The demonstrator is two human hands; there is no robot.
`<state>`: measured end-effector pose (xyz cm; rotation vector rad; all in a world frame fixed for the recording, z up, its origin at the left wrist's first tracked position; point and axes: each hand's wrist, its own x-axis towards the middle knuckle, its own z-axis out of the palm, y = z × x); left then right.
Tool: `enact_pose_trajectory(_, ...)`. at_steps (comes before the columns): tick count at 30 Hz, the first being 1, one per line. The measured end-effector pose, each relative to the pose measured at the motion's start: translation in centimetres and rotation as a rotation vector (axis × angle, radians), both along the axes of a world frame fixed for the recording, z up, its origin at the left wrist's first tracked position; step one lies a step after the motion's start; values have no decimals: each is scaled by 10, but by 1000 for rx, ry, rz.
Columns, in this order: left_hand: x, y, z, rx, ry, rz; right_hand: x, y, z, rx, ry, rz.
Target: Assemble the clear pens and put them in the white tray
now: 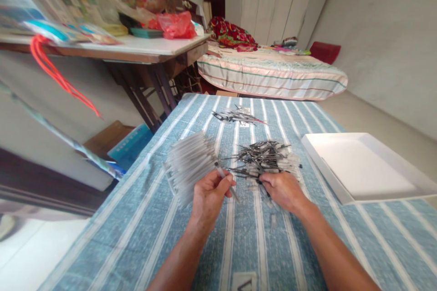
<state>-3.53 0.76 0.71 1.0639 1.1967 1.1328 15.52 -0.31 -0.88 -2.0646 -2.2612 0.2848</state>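
Note:
My left hand pinches a slim, translucent pen-like tube with a dark end, held slantwise between thumb and fingers. Beside that hand, on its left, lies a stack of pale translucent tubes, laid roughly side by side. My right hand is at the near edge of a loose heap of thin black and clear pieces. Its thumb and fingers are closed on a small dark piece, too blurred to name exactly.
Blue-and-white striped cloth covers the table. A shallow white box stands on the right. Farther back lies a smaller pile of thin dark pieces. A cluttered side table is at left, and a bed is behind.

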Motion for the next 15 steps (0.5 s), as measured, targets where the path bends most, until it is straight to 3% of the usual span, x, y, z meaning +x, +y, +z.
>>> enact_pose_trajectory(5, 0, 0, 1, 1, 2, 0, -5, 1, -2, -31, -99, 24)
enact_pose_trajectory(15, 0, -1, 3, 7, -3, 23, -7, -1, -1, -55, -62, 15)
